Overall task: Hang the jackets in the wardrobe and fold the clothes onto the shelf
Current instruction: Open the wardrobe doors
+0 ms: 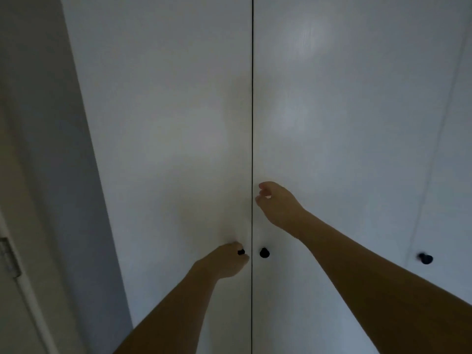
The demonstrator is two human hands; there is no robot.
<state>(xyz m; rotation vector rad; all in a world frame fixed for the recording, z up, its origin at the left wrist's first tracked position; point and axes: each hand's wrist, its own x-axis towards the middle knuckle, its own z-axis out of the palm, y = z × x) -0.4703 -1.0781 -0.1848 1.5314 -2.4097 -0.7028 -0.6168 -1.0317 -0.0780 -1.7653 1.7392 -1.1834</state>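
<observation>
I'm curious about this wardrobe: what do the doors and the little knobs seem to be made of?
Doors: likely painted or laminated board, smooth white with a soft sheen where light reflects. Knobs: small, round, black; metal or plastic, too dim to tell.

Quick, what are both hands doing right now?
Left hand: grips the left door knob.
Right hand: loosely curled, holding nothing, near the door seam.

Hands: two point(224, 259) point(277, 204). Black knobs: three point(241, 251) point(264, 252) point(425, 258). Wardrobe doors: three point(166, 123) point(344, 123) point(457, 175). Hinge: one point(9, 256).
</observation>
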